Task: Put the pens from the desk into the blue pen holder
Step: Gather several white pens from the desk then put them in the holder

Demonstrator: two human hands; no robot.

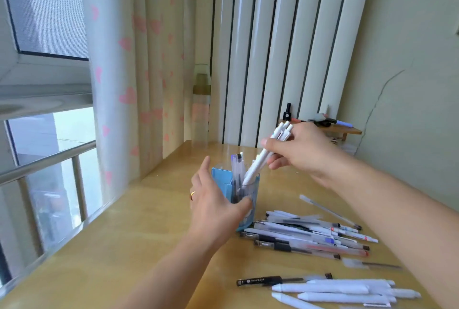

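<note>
Head view: right hand (301,149) grips white pens (267,156), tips in translucent blue pen holder (250,199).

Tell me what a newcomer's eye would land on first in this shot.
First, the right hand above the middle of the desk, gripping a bundle of white pens whose tips dip into the blue pen holder, which the left hand steadies from its left side. Next, the heap of loose pens lying on the wooden desk just right of the holder. Behind, a heart-printed curtain hangs by the window.

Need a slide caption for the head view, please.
Right hand lowers white pens into blue pen holder steadied by left hand.
</note>
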